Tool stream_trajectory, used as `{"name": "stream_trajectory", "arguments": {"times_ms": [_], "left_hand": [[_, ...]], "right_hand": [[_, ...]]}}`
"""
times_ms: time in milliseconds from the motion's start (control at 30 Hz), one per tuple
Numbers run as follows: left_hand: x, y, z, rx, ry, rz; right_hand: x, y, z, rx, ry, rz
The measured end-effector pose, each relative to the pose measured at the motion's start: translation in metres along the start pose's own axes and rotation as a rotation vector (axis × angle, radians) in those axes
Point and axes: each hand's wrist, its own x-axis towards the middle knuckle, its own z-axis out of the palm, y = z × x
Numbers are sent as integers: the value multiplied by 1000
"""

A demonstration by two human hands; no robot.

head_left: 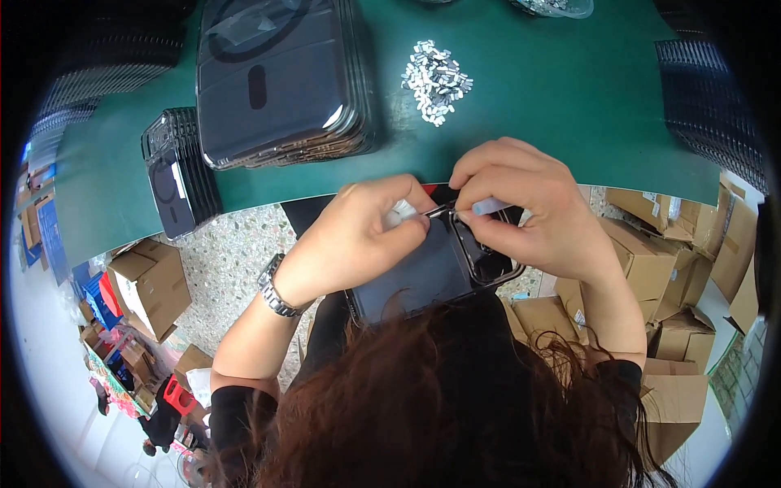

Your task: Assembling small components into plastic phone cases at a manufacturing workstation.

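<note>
A dark phone case (419,272) with a camera frame at its right end lies across my lap, below the table edge. My left hand (362,232) is closed on the case's upper edge by the camera frame. Something whitish (399,213) shows under its fingers; I cannot make out what it is. My right hand (529,203) is closed in a pinch at the same edge, with a small pale-blue piece (488,206) showing between its fingers. Whatever its fingertips pinch is too small to name. On the table ahead lies a pile of tiny silver and black pieces (437,81).
The green table (553,106) carries a tall stack of dark cases (272,106) and a shorter stack (175,175) at its left edge. More stacked cases (708,98) stand at the far right. Cardboard boxes (150,285) sit on the floor at both sides.
</note>
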Motion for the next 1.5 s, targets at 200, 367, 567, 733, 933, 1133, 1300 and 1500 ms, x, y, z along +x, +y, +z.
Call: {"name": "stream_trajectory", "arguments": {"times_ms": [200,367,567,733,933,1133,1300,1500], "left_hand": [[-2,11,-3,154,30,27],[-1,7,-2,213,24,79],[-1,8,5,326,79,209],[-3,0,9,440,137,334],[-7,-1,12,633,118,363],[-9,0,17,886,120,413],[-10,-2,19,958,87,439],[-20,0,15,758,21,327]], "right_hand": [[-1,-2,6,-195,-46,-56],[-3,-6,14,-301,-66,-97],[-8,-9,26,-303,-17,-44],[-12,-9,22,-241,2,64],[-21,-4,27,-62,-50,200],[-25,-2,34,-92,-11,151],[-30,1,41,-25,31,154],[-23,-9,32,23,-108,263]]}}
